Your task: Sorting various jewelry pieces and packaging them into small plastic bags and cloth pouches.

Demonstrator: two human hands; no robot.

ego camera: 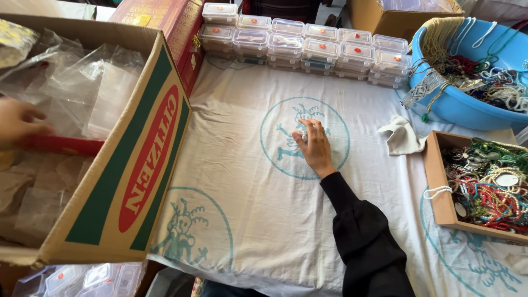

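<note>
White cloth lay under my right hand (314, 147), fingers pinched on a small pale bit, so I pressed lightly, while my left hand (19, 122) gripped a red strip (61, 145) in the cardboard box (144, 181).

A cardboard box (126, 181) of plastic bags (82, 82) stood left of the cloth (242, 181), lidded containers (308, 47) lined its far edge, and a basin (440, 99) and bead tray (440, 187) sat right.
</note>
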